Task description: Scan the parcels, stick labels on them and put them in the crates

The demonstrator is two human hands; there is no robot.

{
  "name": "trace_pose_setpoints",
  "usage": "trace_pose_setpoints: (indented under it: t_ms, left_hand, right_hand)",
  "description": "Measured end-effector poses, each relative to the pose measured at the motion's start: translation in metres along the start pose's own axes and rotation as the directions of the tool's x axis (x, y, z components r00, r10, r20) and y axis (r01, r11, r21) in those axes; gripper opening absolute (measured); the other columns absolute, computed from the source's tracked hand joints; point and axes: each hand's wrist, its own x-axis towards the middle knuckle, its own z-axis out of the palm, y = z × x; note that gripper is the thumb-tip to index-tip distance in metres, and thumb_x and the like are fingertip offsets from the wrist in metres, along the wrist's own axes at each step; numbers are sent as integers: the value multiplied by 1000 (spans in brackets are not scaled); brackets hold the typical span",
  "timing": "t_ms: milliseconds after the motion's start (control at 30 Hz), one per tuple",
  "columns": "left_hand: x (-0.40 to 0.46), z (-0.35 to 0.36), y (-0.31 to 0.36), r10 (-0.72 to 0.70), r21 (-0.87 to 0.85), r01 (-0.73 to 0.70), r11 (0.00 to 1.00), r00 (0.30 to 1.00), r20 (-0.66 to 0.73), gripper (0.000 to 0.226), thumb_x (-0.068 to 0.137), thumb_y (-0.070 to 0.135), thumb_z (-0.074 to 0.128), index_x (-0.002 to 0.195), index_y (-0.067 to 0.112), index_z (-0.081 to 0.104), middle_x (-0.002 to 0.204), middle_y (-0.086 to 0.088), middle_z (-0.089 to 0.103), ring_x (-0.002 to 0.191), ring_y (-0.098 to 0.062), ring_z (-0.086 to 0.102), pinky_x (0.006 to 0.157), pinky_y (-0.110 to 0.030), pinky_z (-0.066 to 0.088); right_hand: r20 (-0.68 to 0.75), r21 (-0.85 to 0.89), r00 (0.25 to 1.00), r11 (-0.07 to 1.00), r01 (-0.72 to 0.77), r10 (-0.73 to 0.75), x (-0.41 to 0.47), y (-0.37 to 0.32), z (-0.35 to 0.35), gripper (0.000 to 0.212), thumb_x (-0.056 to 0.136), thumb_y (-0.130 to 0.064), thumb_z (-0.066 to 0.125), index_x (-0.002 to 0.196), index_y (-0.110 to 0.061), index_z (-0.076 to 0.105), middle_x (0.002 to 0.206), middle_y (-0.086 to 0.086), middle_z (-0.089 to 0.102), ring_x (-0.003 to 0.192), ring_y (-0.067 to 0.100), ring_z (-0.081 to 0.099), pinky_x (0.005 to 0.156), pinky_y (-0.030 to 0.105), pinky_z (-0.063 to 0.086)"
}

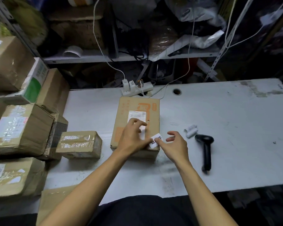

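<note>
A brown cardboard parcel with orange print and a white shipping label lies in the middle of the white table. My left hand rests on its top, fingers curled over a strip of white paper. A small white label with black characters is pinched by the thumb and forefinger of my right hand at the parcel's near right corner; its other fingers are spread. A black barcode scanner lies on the table to the right, with a small roll of white labels just beyond it.
Several taped cardboard parcels are stacked at the left, one small box close to the middle parcel. A white power strip with cables sits at the table's far edge. Cluttered metal shelves stand behind.
</note>
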Motion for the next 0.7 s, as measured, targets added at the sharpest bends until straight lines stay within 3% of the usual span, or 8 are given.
trace_pose_setpoints:
  t_ms: [67, 133, 167, 233, 367, 467, 600, 700]
  left_hand:
    - [2, -8, -16, -79, 169, 102, 980, 987, -139, 69, 74, 43, 80, 134, 21, 55, 139, -8, 44, 125, -28, 46, 103, -42, 38]
    - [5, -20, -33, -292, 225, 321, 920, 944, -151, 88, 79, 53, 73, 149, 19, 34, 155, -16, 27, 142, -37, 25, 113, -52, 26]
    - [9, -25, -41, -421, 156, 428, 890, 904, -78, 95, 77, 58, 73, 151, 17, 29, 157, -16, 27, 143, -39, 27, 114, -53, 29]
    - [15, -34, -50, -549, -75, 560, 825, 826, 124, 99, 66, 64, 78, 144, 16, 41, 145, -11, 51, 130, -33, 51, 106, -48, 45]
    - [15, -41, -51, -462, -255, 495, 831, 869, 180, 83, 56, 59, 79, 128, 23, 58, 122, 3, 69, 109, -23, 66, 96, -43, 55]
    - [17, -44, -37, -397, -353, 438, 827, 899, 185, 81, 56, 50, 83, 127, 21, 56, 120, 3, 69, 106, -20, 67, 96, -44, 55]
    - [32, -39, 2, -246, -441, 321, 838, 944, 220, 74, 66, 34, 88, 130, 20, 55, 119, 4, 69, 105, -16, 67, 96, -39, 55]
    - [41, -24, 44, -111, -470, 245, 848, 949, 296, 72, 66, 29, 88, 130, 18, 57, 119, 5, 71, 105, -13, 69, 96, -37, 56]
  right_hand:
    - [129, 181, 991, 982, -55, 31, 3, 5, 7, 76, 75, -41, 86, 140, -23, 51, 124, -2, 63, 106, 14, 64, 89, 29, 50]
    - [228, 250, 972, 961, -120, 62, 1, 3, 17, 87, 72, -40, 89, 146, -22, 47, 129, -2, 61, 113, 14, 61, 98, 31, 50]
    - [251, 268, 966, 954, -131, 63, 1, 1, 21, 82, 71, -39, 90, 141, -23, 50, 122, -4, 64, 108, 12, 62, 99, 31, 51]
    - [280, 284, 959, 950, -128, 45, 0, -7, 23, 55, 74, -31, 90, 117, -24, 56, 99, -8, 68, 90, 8, 64, 87, 27, 54]
    - [283, 367, 959, 924, -108, 0, -8, -10, 17, 34, 73, -20, 91, 98, -9, 71, 76, -4, 71, 70, 10, 64, 63, 17, 51]
    - [195, 425, 981, 902, -80, -5, -20, -10, 6, 28, 72, -15, 91, 88, -10, 68, 74, -4, 71, 71, 10, 64, 74, 26, 55]
    - [39, 476, 999, 879, -13, -6, -36, -8, -27, 27, 71, -19, 92, 85, -16, 69, 80, -7, 74, 73, 2, 66, 78, 24, 55]
    - [-85, 521, 996, 854, 21, 27, -53, 4, -63, 38, 67, -24, 93, 99, -14, 75, 94, 3, 78, 88, 17, 73, 89, 37, 58]
